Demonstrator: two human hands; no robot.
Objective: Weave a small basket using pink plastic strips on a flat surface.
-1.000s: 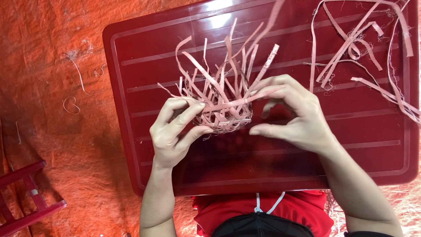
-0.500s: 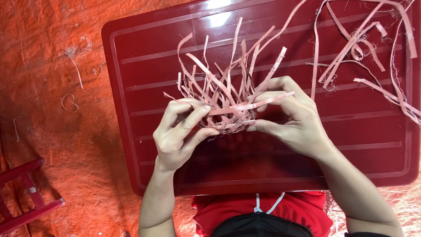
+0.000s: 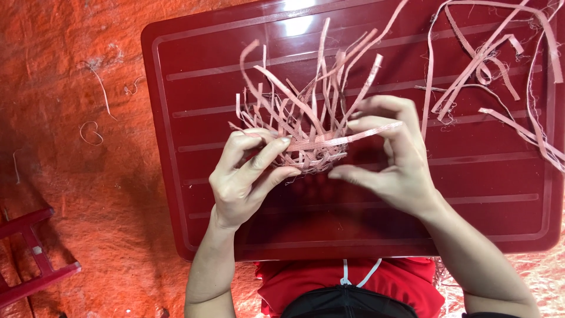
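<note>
Pinching woven strip bundle [image 3: 306, 138], both hands [image 3: 247, 176]

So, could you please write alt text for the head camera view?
Seen from above, a left hand and right hand hold a small woven bundle of pink strips over a dark red plastic table. More loose strips lie on the table's far right.

R hand [image 3: 391, 156] thumb now off weave [image 3: 306, 141]
</note>
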